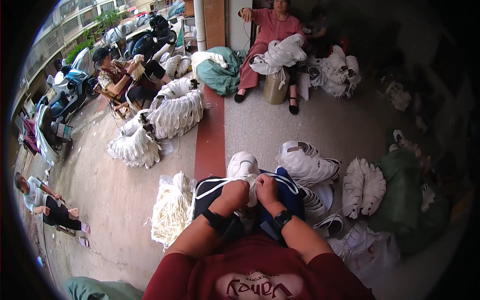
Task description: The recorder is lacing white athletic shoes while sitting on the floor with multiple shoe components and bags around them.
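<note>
A white shoe upper lies across my lap, its toe pointing away from me. My left hand is closed at its left side and my right hand is closed at its right side, knuckles up. Both grip a white shoelace threaded in the upper; its lengths trail out to left and right over my dark trousers. The fingertips and the lower part of the upper are hidden behind my fists.
A bundle of cream laces lies left of my knees. Stacked white uppers and a green sack sit to the right. Ahead are more bundled uppers, a seated person in pink and another holding an upper. Scooters stand far left.
</note>
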`<action>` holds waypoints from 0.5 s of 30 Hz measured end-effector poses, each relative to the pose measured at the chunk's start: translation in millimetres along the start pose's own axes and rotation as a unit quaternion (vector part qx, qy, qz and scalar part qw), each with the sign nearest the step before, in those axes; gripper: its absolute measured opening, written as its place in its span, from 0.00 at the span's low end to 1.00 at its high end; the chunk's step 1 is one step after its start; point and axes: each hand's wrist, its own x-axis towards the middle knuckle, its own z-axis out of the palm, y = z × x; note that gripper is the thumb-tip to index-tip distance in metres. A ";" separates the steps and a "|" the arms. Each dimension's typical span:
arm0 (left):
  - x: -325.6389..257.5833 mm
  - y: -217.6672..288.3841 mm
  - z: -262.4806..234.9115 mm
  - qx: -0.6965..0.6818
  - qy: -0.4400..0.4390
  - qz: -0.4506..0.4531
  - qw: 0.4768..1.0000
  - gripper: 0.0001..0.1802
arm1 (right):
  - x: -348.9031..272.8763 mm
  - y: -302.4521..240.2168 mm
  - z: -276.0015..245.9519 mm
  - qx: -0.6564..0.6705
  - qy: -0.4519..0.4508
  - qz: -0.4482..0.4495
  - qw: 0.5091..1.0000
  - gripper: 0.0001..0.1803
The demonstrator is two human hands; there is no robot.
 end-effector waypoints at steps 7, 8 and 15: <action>-29.3 -65.6 25.1 -0.560 0.022 -0.055 0.826 0.09 | 6.6 -36.5 -13.5 -0.008 0.042 -0.198 0.979 0.01; -33.1 -66.1 19.2 -0.676 0.003 -0.086 0.732 0.07 | 7.1 -40.4 -13.0 -0.007 -0.016 -0.231 0.973 0.01; -12.7 -68.6 43.6 -0.784 0.157 -0.100 0.592 0.03 | 2.7 -34.3 1.1 -0.086 -0.127 -0.245 0.957 0.05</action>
